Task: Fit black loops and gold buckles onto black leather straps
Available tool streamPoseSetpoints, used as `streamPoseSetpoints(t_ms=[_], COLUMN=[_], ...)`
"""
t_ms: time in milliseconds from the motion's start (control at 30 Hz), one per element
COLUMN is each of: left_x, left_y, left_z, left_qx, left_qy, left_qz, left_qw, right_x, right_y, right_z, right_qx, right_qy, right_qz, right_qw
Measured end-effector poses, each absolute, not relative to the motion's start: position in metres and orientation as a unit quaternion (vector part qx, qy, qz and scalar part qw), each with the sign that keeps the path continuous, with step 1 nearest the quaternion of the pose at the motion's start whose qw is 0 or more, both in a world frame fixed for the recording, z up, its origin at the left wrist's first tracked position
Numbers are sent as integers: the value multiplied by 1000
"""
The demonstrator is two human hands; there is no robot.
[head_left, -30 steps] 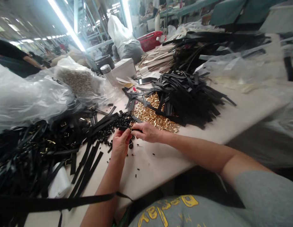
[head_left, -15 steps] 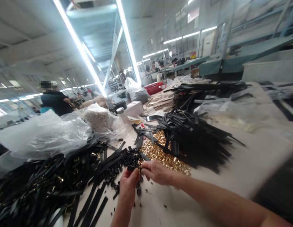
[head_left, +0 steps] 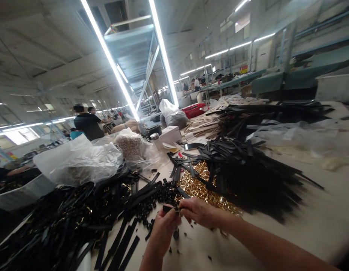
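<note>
My left hand (head_left: 164, 227) pinches a short black strap (head_left: 167, 208) between thumb and fingers. Right beside it, my right hand (head_left: 197, 212) is closed at a small gold buckle (head_left: 177, 210) on the strap's end; its fingers hide much of the join. Behind the hands spreads a heap of gold buckles (head_left: 201, 188). Small black loops (head_left: 164, 192) lie scattered just beyond my left hand. To the right is a big pile of black straps (head_left: 253, 177).
On the left rises a heap of black straps with buckles (head_left: 64, 222). Clear plastic bags (head_left: 84, 158), a lidded jar (head_left: 155, 139) and a white box (head_left: 171, 134) stand farther back. Pale strips (head_left: 208, 126) lie behind the black pile. A person (head_left: 89, 124) is in the left background.
The camera has turned, so the whole scene sits farther right and slightly lower in the picture. Both hands stay together at the strap and buckle, with little visible change in grip.
</note>
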State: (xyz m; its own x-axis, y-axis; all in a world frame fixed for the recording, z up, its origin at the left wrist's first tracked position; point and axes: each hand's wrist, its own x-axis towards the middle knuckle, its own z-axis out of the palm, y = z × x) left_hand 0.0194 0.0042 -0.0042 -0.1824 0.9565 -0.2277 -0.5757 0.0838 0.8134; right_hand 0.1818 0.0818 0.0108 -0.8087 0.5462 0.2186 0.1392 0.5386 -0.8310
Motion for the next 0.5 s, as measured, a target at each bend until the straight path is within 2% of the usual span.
streamPoseSetpoints(t_ms=[200,300,500], left_x=[14,14,19], left_y=[0,-1,10], left_z=[-6,-5,-16], left_qx=[184,203,236], left_qy=[368,333,347], left_qz=[628,616,642], left_qw=[661,684,642], right_x=[185,185,184], right_y=[84,84,81], right_z=[11,9,10], right_qx=[-159,-158,-160], right_qy=[-834,-819,-778], right_qz=[470,510,582], right_qw=[242,209,175])
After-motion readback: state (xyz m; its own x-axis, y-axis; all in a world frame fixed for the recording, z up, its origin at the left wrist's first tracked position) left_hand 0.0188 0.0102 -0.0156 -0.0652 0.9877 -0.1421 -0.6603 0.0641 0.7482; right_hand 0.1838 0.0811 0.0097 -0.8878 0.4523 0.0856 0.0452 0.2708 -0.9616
